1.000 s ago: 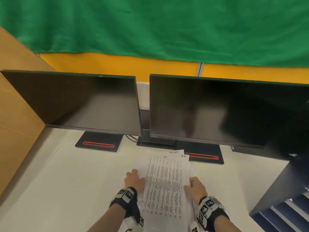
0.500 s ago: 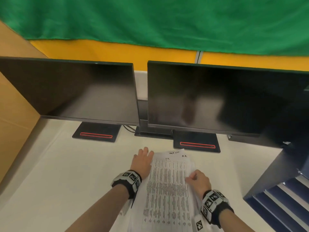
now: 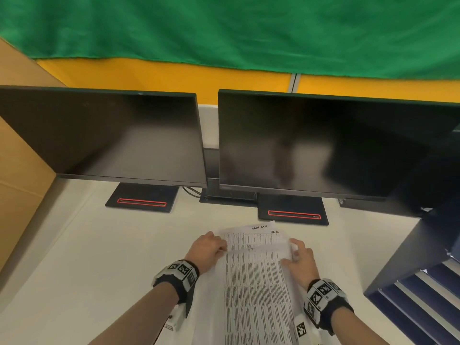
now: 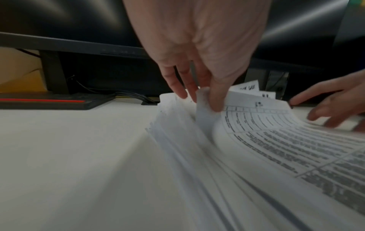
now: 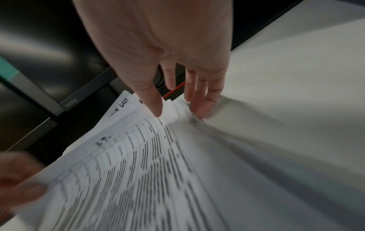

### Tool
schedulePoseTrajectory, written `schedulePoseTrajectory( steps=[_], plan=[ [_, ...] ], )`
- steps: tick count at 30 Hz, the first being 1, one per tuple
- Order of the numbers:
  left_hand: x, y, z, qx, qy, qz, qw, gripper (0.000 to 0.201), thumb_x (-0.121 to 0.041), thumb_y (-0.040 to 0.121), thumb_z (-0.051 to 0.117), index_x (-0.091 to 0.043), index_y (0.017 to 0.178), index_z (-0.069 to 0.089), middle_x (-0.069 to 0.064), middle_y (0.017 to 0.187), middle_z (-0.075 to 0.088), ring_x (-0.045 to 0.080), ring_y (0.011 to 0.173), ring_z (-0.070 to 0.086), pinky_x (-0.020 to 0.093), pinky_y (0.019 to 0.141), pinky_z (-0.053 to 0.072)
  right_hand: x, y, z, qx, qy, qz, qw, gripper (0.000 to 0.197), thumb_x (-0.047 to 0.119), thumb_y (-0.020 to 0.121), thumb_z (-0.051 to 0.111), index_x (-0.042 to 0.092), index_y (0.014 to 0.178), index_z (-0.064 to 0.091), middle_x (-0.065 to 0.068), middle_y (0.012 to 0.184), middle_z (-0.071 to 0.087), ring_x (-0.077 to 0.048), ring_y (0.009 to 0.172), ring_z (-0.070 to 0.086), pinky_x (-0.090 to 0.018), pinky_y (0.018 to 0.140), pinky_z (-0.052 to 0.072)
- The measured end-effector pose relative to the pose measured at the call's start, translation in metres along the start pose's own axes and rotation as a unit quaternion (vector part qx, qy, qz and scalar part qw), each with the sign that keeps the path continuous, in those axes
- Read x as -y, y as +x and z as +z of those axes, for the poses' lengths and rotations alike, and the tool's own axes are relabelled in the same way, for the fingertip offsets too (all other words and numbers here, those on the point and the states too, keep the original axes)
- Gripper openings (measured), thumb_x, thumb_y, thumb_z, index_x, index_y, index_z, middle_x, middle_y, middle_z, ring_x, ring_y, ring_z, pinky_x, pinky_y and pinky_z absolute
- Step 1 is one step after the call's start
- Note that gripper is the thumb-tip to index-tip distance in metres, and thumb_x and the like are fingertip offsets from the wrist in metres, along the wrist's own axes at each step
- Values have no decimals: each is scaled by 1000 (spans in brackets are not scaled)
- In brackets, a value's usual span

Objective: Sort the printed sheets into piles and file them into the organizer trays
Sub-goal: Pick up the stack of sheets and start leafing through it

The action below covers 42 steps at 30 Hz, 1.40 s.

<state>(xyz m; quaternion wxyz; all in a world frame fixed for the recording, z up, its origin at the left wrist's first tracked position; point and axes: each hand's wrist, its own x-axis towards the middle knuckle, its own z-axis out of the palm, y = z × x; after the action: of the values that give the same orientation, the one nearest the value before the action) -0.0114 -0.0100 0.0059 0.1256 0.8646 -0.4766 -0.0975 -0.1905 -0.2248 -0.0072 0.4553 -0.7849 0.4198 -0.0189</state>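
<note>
Since half a second ago the left hand [image 3: 208, 247] has left its flat rest beside the stack of printed sheets [image 3: 257, 295] and curled onto the far left corner of the top sheet [image 4: 266, 125], which now bows up off the pile. In the left wrist view its thumb and fingertips [image 4: 216, 101] pinch that lifted corner. The right hand [image 3: 300, 257] sits at the far right corner of the stack; in the right wrist view its thumb lies on the printed face while its fingers [image 5: 201, 100], loosely spread and nearly straight, reach down the fanned edges of the pages.

The stack lies on the white desk [image 3: 99, 257], between the two wrists, its far end close to the base of the right monitor [image 3: 323, 143]. That far end is uneven, with handwritten headings showing on sheets that poke out beyond the top one.

Beyond the paper stand the left monitor [image 3: 112, 135] and the right one, both dark, each on a black base with a red stripe [image 3: 142, 201]. Black cables [image 3: 190, 191] run on the desk between the bases. A cardboard panel [image 3: 17, 158] walls off the left side of the desk. At the right, a dark organizer [image 3: 408, 260] stands against the desk edge, with its stacked blue trays [image 3: 423, 302] just below, well apart from the paper. Green cloth [image 3: 224, 28] hangs over a yellow wall behind.
</note>
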Motion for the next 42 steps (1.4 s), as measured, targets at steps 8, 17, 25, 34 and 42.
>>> schedulePoseTrajectory(
  steps=[8,17,25,34,42],
  plan=[
    [0,3,4,-56,-24,-28,998,32,-30,96,42,-26,127,51,-3,137,42,19,126,35,36,106,28,-3,5,-3,12,-3,-72,997,12,15,81,69,22,75,61,-4,82,55,-18,73,50,-22,64,37],
    [-2,24,-6,-69,73,3,995,22,-28,97,42,-17,104,60,1,104,58,19,97,48,31,86,33,-8,0,-7,37,34,-71,996,13,11,80,71,22,75,66,-15,84,55,-29,82,54,-22,72,40],
    [-6,14,-1,-8,-87,-9,996,18,-27,94,51,-18,96,67,-2,99,68,8,83,50,18,79,39,-3,3,-9,46,63,-79,994,23,2,78,71,25,77,67,2,113,56,-15,108,51,-32,108,34],
    [2,21,-1,27,-69,-37,997,26,-18,96,45,-18,121,53,-2,133,44,22,99,61,29,89,49,-6,1,0,49,53,-75,995,15,13,79,73,26,75,67,-9,86,63,-21,82,55,-21,72,43],
    [-1,35,-1,15,3,-49,999,24,-21,94,51,-19,117,53,2,122,40,14,82,56,24,79,53,-16,1,2,36,76,-68,994,6,13,79,73,13,85,74,-12,92,70,-22,82,58,-20,73,42]
  ],
)
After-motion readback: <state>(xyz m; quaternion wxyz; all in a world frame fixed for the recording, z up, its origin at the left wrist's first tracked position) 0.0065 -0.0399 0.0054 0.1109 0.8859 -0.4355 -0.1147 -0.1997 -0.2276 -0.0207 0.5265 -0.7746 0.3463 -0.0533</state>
